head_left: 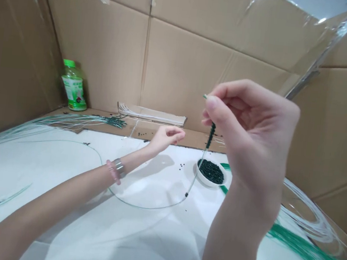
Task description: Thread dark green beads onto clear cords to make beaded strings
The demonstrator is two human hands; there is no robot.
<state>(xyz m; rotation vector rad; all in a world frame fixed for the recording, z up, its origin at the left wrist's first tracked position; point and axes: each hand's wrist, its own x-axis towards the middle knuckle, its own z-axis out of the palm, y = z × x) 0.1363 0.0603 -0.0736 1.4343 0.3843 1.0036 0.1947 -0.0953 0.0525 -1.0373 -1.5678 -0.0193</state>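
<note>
I'm holding my right hand (251,134) up, thumb and forefinger pressed together, pinching the tip of a thin strand (193,181), with dark green beads (211,135) threaded just below. The strand looks light and limp and the beads small and prone to sliding, so the tip above them seems the best hold. It's hanging down, then looping across the bench (30,180). My left hand (166,138) is reaching out beyond it, fingers loosely curled; can't tell if they're pinching anything. A metal bangle (118,167) is circling that wrist. A white dish (208,182) of beads is sitting just behind the strand. Farther back, a green-capped bottle (73,87) is standing against a cardboard wall (92,41).
</note>
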